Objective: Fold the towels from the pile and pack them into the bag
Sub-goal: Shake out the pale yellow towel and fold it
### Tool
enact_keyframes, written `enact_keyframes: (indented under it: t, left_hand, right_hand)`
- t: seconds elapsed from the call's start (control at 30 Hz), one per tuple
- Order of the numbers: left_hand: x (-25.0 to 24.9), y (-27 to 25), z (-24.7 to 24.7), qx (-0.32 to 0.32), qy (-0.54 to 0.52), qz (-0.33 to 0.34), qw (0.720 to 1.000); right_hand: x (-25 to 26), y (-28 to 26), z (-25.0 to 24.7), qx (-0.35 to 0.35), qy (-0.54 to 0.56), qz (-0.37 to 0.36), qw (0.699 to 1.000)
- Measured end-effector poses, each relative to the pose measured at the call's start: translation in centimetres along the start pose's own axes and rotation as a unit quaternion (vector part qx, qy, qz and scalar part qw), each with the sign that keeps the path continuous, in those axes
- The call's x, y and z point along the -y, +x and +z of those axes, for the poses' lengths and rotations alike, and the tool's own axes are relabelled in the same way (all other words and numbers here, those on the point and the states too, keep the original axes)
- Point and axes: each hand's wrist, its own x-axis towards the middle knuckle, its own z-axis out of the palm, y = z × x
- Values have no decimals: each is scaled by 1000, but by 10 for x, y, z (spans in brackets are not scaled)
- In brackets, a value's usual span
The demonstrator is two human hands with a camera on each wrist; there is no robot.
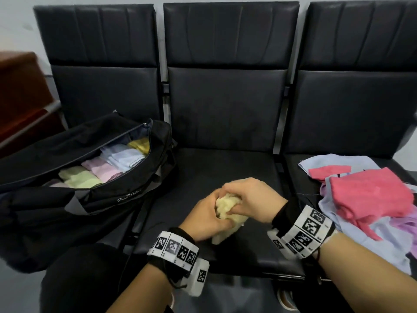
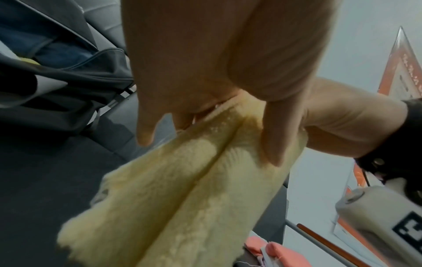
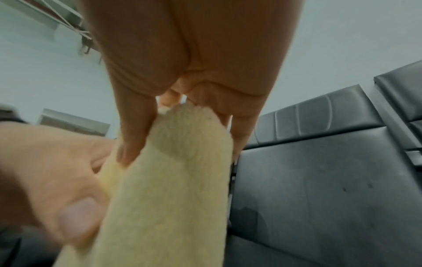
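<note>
A pale yellow towel is bunched between both hands above the middle seat. My left hand grips it from the left and below; my right hand grips it from above and the right. In the left wrist view the yellow towel hangs down in long folds from the left hand. In the right wrist view the right hand pinches the top of the yellow towel. The black bag lies open on the left seat with several folded towels inside. The towel pile, pink over light blue, lies on the right seat.
Three black padded seats stand in a row with gaps and metal bars between them. A brown cabinet stands at the far left. My dark-clad knee is below the bag, in front of the seats.
</note>
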Motion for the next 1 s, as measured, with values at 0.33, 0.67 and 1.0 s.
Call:
enact_keyframes:
  t: [0.33,0.67,1.0]
  left_hand:
    - [-25,3,-26,-54,-180,13,982]
    - [-7,26,-68,-166,-421,-117,884]
    - [60,31,-183,-296,-480,-173,807]
  right_hand:
    - [-10,-2,-2,-224,284,67,930]
    - [-24,28,49,-16,505,152,849]
    - [37,182,45,8,561,160,812]
